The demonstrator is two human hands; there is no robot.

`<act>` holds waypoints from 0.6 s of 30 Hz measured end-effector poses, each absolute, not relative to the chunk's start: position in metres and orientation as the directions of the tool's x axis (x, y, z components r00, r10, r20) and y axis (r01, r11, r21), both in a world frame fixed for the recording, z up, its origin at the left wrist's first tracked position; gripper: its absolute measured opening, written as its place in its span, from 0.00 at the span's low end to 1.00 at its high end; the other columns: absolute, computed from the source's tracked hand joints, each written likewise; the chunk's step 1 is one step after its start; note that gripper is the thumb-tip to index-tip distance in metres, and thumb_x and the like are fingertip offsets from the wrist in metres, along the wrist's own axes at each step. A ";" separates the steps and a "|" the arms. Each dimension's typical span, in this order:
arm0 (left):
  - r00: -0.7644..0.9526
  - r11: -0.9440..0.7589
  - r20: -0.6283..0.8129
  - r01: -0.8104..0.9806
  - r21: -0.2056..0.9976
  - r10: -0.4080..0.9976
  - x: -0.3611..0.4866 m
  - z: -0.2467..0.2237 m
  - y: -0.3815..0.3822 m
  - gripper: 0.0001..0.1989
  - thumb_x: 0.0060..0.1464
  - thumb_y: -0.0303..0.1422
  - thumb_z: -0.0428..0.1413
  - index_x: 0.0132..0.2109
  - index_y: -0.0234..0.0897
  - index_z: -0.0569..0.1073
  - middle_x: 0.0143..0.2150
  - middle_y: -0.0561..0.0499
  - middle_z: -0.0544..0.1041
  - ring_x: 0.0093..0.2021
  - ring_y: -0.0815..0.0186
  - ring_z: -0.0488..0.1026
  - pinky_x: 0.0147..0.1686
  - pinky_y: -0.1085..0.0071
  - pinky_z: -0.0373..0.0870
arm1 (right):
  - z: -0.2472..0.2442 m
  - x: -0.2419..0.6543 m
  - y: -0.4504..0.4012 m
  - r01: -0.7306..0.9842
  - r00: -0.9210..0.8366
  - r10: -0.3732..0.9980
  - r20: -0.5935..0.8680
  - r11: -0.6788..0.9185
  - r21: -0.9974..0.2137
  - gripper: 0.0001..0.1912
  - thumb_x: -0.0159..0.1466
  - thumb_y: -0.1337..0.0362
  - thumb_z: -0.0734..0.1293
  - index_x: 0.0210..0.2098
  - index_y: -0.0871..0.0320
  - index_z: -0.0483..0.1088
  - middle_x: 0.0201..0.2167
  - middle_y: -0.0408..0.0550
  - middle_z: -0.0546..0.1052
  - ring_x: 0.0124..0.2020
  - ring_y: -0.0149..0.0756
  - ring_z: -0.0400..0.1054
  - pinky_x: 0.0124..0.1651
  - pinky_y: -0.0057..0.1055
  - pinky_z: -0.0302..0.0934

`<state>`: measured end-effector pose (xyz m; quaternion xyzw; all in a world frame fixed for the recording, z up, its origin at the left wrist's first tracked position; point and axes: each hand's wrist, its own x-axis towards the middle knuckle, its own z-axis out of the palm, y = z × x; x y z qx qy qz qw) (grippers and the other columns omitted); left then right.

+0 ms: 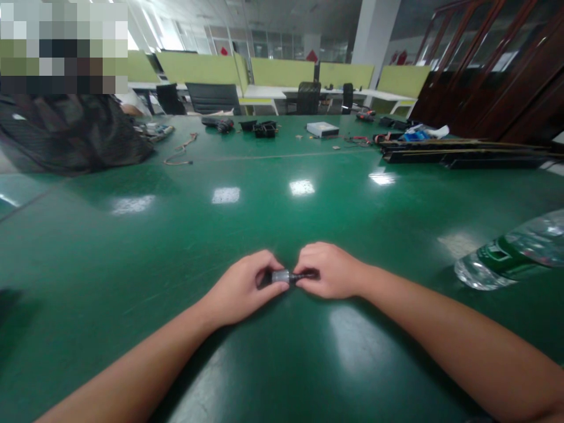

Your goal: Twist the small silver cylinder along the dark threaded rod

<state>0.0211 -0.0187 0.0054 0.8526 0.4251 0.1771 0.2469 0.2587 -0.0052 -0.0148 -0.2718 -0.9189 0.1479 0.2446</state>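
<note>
Low in the middle of the head view, my left hand [249,286] pinches a small grey metallic cylinder [281,276] between thumb and fingers. Close on its right, my right hand [328,271] is closed on a thin dark piece [304,275] that meets the cylinder's right end. Whether the two pieces are joined cannot be made out. Both hands are just over the green tabletop [264,223]. The right fingers hide part of the dark piece.
A plastic bottle [506,258] with a green label lies at the right. A large dark bag [66,132] stands at the back left. Along the far edge are a white box [322,129], black parts [265,129], a cable [178,154] and long dark strips [462,154].
</note>
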 end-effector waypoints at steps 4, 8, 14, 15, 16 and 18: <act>0.573 -0.516 0.096 0.637 0.572 0.814 0.021 0.005 -0.019 0.13 0.58 0.43 0.57 0.41 0.37 0.74 0.29 0.54 0.70 0.29 0.67 0.66 0.28 0.73 0.60 | -0.015 0.260 -0.005 0.421 -0.731 0.573 0.369 0.806 -0.417 0.03 0.60 0.65 0.69 0.33 0.58 0.73 0.29 0.45 0.75 0.33 0.35 0.67 0.40 0.31 0.59; 0.572 -0.513 0.094 0.635 0.577 0.814 0.021 0.004 -0.019 0.13 0.58 0.43 0.57 0.41 0.37 0.74 0.30 0.54 0.70 0.29 0.67 0.66 0.28 0.73 0.59 | -0.016 0.261 -0.005 0.425 -0.731 0.580 0.360 0.799 -0.425 0.03 0.59 0.65 0.69 0.32 0.58 0.73 0.29 0.45 0.75 0.33 0.34 0.67 0.40 0.31 0.59; 0.573 -0.513 0.088 0.642 0.570 0.815 0.020 0.003 -0.018 0.14 0.58 0.43 0.57 0.41 0.37 0.74 0.29 0.54 0.69 0.29 0.66 0.66 0.28 0.72 0.60 | -0.016 0.261 -0.004 0.434 -0.728 0.588 0.353 0.793 -0.427 0.05 0.60 0.63 0.70 0.33 0.58 0.74 0.29 0.45 0.75 0.33 0.34 0.67 0.40 0.31 0.58; 0.572 -0.512 0.088 0.642 0.570 0.815 0.020 0.003 -0.018 0.14 0.58 0.43 0.57 0.41 0.37 0.74 0.29 0.53 0.70 0.29 0.66 0.66 0.28 0.72 0.60 | -0.016 0.261 -0.004 0.437 -0.727 0.590 0.351 0.792 -0.426 0.05 0.60 0.63 0.71 0.33 0.58 0.74 0.29 0.45 0.75 0.33 0.34 0.68 0.40 0.31 0.58; 0.571 -0.512 0.089 0.642 0.571 0.816 0.020 0.003 -0.018 0.14 0.58 0.43 0.57 0.41 0.37 0.74 0.30 0.53 0.70 0.29 0.66 0.66 0.28 0.73 0.60 | -0.016 0.261 -0.004 0.439 -0.727 0.591 0.350 0.791 -0.426 0.05 0.60 0.62 0.71 0.33 0.58 0.74 0.29 0.45 0.75 0.33 0.34 0.68 0.40 0.31 0.58; 0.571 -0.512 0.090 0.641 0.571 0.816 0.020 0.002 -0.018 0.14 0.58 0.43 0.57 0.41 0.37 0.74 0.30 0.53 0.70 0.29 0.66 0.66 0.28 0.73 0.60 | -0.015 0.262 -0.004 0.440 -0.725 0.594 0.348 0.789 -0.429 0.05 0.59 0.63 0.71 0.32 0.58 0.74 0.29 0.45 0.76 0.33 0.34 0.68 0.40 0.31 0.58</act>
